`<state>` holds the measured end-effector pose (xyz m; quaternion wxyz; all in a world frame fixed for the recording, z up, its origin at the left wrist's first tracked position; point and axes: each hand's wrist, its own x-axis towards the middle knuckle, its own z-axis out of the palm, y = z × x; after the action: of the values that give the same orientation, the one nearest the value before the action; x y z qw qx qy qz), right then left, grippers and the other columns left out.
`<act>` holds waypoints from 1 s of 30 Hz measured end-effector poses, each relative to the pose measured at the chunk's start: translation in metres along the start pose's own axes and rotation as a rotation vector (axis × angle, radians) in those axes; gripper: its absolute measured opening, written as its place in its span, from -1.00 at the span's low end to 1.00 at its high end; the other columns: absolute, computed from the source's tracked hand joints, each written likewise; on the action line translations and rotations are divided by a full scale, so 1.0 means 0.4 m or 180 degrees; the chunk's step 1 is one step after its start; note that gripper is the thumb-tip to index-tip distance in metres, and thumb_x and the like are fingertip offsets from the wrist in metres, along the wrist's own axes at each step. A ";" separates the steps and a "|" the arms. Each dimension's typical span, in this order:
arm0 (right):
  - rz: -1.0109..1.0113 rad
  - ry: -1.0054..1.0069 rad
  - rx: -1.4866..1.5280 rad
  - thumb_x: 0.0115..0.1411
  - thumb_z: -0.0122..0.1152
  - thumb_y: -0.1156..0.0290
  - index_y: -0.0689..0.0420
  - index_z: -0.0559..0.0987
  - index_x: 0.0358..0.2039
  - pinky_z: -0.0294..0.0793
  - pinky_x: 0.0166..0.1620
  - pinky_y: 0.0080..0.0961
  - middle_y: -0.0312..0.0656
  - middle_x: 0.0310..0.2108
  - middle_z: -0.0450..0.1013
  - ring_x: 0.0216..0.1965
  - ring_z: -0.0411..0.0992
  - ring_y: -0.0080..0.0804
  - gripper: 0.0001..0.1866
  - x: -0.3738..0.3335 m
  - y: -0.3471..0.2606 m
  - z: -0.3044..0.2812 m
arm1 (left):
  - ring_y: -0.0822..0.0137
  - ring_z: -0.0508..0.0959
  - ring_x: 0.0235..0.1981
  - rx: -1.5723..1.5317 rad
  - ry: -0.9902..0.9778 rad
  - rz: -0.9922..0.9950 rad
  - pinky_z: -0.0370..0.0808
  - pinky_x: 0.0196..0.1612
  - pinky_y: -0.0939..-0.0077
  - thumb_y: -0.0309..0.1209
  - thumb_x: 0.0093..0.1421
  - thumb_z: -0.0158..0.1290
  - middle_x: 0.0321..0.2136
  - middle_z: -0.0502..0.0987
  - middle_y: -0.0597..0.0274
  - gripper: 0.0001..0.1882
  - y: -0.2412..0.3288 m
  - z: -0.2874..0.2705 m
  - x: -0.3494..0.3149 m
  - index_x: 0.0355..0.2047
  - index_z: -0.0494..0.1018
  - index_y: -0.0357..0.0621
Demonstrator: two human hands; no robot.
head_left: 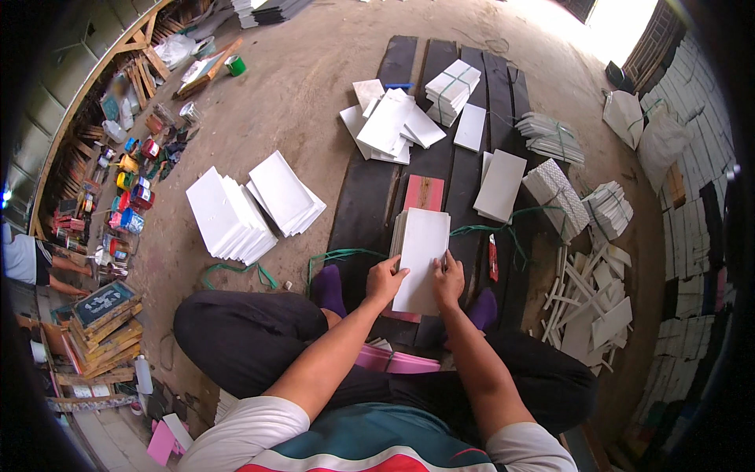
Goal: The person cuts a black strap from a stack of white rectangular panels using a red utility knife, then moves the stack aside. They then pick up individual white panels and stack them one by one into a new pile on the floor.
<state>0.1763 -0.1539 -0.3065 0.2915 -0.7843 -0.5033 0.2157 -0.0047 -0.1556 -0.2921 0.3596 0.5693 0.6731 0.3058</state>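
A stack of white rectangular boards (421,256) rests in front of me on a pink board (425,187). My left hand (384,281) grips the stack's near left edge, thumb on top and fingers curled at the side. At the right edge, my right hand (449,279) is closed on the same stack, its fingertips pressed against the side. Green twine (346,253) comes out from both sides of the stack, though its middle is hidden beneath. A red box cutter (493,258) lies to the right of my right hand.
White board piles (224,216) stand on the left; loose boards (385,122) lie ahead. Tied bundles (453,92) sit farther off and rightward. Offcuts (590,307) are heaped at right. Dark planks (358,212) lie beneath. Paint cans (130,185) and another person's arm (69,266) are far left.
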 end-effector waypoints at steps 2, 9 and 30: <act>0.0033 -0.0050 -0.0066 0.29 0.27 0.12 0.02 0.55 0.21 0.48 -0.08 -0.21 -0.05 -0.22 0.47 -0.17 0.53 -0.08 -0.48 -0.002 -0.010 -0.005 | 0.09 0.60 -0.46 0.0095 0.0123 0.0225 0.55 -0.30 0.19 -0.22 0.06 0.38 -0.50 0.58 0.06 -0.47 -0.012 0.001 0.005 0.04 0.60 -0.12; 0.0065 -0.0107 -0.0192 0.29 0.27 0.10 -0.02 0.55 0.22 0.48 -0.07 -0.19 -0.06 -0.20 0.47 -0.14 0.52 -0.07 -0.48 -0.012 -0.035 -0.017 | 0.13 0.59 -0.42 0.0137 0.0146 0.0245 0.53 -0.27 0.25 -0.23 0.03 0.40 -0.46 0.57 0.06 -0.48 -0.019 0.000 0.002 -0.02 0.62 -0.20; -0.1210 0.0229 -0.0412 0.23 0.32 0.17 0.07 0.49 0.16 0.35 0.14 -0.09 0.01 0.04 0.42 0.10 0.37 0.03 -0.47 0.010 -0.205 0.037 | 0.10 0.65 -0.32 -0.0659 0.0972 -0.0508 0.55 -0.16 0.22 -0.23 0.18 0.30 -0.38 0.65 0.10 -0.56 -0.073 -0.059 0.110 -0.03 0.59 -0.28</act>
<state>0.1143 -0.1201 -0.2623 0.2938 -0.6995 -0.6443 0.0959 -0.0444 -0.1172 -0.3092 0.3331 0.4212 0.7277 0.4267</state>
